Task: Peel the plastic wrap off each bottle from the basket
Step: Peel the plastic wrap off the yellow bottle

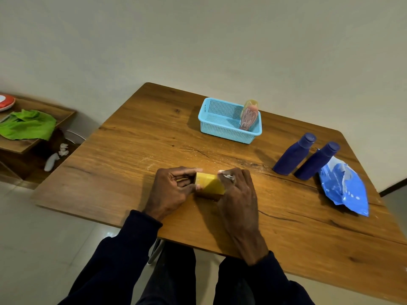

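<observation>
left hand (169,190) and right hand (239,194) grip yellow bottle (209,183), near table (132,150) front edge; basket (226,133) well beyond

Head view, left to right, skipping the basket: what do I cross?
Green cloth → left hand → yellow bottle → right hand → left dark blue bottle → right dark blue bottle → torn blue wrap.
</observation>
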